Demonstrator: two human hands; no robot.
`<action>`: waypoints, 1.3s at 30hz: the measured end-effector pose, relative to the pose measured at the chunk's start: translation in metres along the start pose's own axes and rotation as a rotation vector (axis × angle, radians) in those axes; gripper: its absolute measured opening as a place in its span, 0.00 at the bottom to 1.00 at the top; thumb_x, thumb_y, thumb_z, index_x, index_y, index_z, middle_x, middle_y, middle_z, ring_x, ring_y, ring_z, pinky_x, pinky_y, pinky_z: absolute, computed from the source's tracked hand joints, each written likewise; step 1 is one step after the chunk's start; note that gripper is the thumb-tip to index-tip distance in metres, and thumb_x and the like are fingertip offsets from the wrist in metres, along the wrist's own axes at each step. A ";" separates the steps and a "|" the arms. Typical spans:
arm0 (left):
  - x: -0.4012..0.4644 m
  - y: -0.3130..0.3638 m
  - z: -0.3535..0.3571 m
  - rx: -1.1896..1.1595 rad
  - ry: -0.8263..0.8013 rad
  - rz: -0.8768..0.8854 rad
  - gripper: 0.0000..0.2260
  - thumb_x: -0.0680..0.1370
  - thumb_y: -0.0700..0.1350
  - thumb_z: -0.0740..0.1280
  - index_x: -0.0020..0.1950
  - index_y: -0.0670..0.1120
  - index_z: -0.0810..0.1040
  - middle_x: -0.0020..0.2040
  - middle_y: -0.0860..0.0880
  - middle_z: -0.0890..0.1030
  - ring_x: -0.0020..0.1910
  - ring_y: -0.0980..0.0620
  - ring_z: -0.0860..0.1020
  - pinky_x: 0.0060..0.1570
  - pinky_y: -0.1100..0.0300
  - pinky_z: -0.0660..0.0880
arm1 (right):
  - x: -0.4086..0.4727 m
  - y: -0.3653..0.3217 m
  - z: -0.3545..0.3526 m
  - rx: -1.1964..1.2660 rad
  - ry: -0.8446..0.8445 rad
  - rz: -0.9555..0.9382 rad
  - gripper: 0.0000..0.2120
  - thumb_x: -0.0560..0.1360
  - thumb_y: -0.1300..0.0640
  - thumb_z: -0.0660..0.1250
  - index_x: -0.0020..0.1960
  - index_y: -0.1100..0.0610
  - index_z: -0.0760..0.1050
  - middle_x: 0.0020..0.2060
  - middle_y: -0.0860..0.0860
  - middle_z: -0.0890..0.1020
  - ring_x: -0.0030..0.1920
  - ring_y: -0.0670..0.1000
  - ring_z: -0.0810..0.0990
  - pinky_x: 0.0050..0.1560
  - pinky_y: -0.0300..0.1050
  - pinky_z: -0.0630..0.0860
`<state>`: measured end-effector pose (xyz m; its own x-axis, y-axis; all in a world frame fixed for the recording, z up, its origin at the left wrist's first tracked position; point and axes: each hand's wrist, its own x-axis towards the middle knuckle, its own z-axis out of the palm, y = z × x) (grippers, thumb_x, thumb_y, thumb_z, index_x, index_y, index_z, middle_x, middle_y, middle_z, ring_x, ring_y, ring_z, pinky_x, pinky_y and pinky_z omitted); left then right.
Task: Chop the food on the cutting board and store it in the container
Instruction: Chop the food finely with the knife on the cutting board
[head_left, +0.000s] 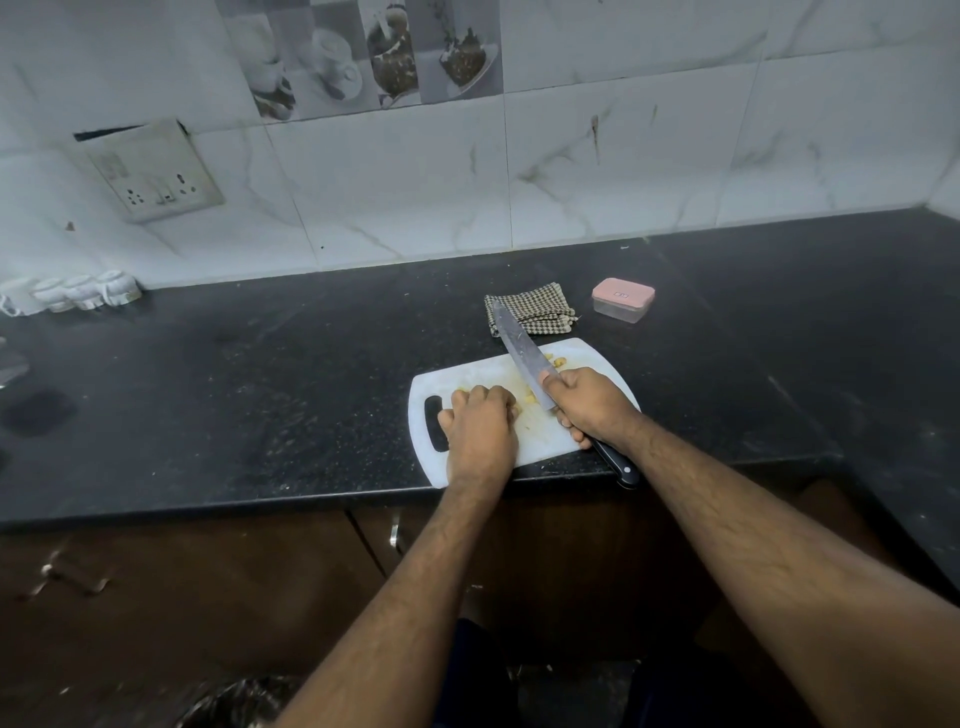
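Observation:
A white cutting board (467, 376) lies at the front edge of the black counter. Yellow food pieces (530, 399) lie on it, with more near its far corner. My left hand (480, 423) sits curled over the food on the board's left part; what it holds is mostly hidden under it. My right hand (589, 402) grips the black handle of a large knife (517, 353), forefinger on the blade's spine, blade pointing away to the upper left over the board. A small clear container with a pink lid (622, 299) stands closed behind the board to the right.
A folded checked cloth (540, 312) lies just behind the board, under the knife tip. White ceramic jars (83, 291) stand at the far left by the tiled wall. A wall socket (156, 176) is above them. Cabinet doors (208, 597) lie below the counter edge.

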<state>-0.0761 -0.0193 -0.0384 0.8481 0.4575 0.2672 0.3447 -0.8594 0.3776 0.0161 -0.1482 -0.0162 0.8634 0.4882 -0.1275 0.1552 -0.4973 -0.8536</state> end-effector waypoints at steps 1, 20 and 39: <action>0.000 -0.001 0.001 -0.012 0.003 -0.003 0.11 0.85 0.49 0.61 0.64 0.50 0.78 0.60 0.49 0.78 0.61 0.49 0.69 0.59 0.49 0.63 | 0.000 0.000 0.000 -0.006 0.003 -0.002 0.17 0.83 0.42 0.58 0.43 0.52 0.74 0.28 0.50 0.77 0.23 0.48 0.73 0.24 0.42 0.73; 0.003 -0.010 0.009 -0.334 0.019 -0.062 0.06 0.83 0.48 0.64 0.50 0.60 0.71 0.54 0.55 0.78 0.58 0.52 0.70 0.53 0.59 0.58 | -0.005 -0.004 0.000 -0.105 0.027 0.005 0.19 0.83 0.41 0.57 0.43 0.54 0.73 0.28 0.51 0.78 0.22 0.48 0.74 0.25 0.42 0.73; 0.002 -0.010 0.002 -0.373 0.075 -0.083 0.03 0.81 0.48 0.69 0.49 0.57 0.79 0.49 0.58 0.81 0.54 0.56 0.70 0.57 0.54 0.60 | -0.004 -0.002 0.002 -0.117 0.026 -0.002 0.20 0.83 0.41 0.57 0.44 0.54 0.74 0.29 0.51 0.79 0.23 0.48 0.75 0.26 0.42 0.74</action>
<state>-0.0771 -0.0099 -0.0433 0.7868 0.5496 0.2809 0.2293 -0.6829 0.6936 0.0116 -0.1476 -0.0148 0.8747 0.4717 -0.1112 0.2108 -0.5771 -0.7890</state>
